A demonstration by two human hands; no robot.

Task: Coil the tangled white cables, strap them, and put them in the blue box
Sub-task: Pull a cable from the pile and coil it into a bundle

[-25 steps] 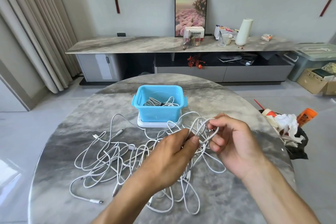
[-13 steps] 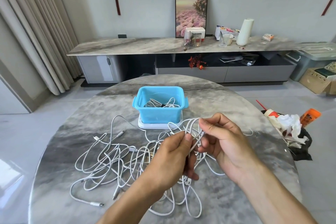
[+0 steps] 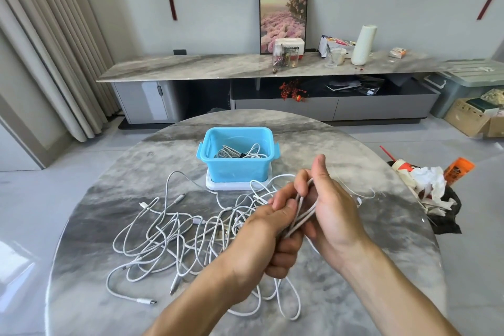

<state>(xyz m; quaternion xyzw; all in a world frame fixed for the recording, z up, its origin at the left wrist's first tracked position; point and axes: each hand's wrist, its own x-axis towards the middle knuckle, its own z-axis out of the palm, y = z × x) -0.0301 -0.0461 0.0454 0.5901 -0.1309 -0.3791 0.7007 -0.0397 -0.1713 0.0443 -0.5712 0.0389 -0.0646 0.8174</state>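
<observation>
Trash bag [image 3: 433, 199] right, cabinet [image 3: 272, 90] behind table [image 3: 109, 226]

The round table [image 3: 354, 144] has a polished grey marble-look top, glossy enough to throw back window light along its near-left edge, and the long sideboard [image 3: 191, 68] by the wall has the same veined stone-look surface over smooth matt grey fronts. The blue box [image 3: 237, 169] is smooth, slightly translucent plastic with a soft sheen, standing on a white glossy plastic lid [image 3: 218, 186], while the white cables [image 3: 163, 237] look like smooth matt rubbery plastic with harder glossy plastic plugs. Beside the table lies crumpled white paper [image 3: 429, 180] on thin shiny black plastic film, and pleated matt cloth curtains [image 3: 54, 49] hang at the left.
</observation>
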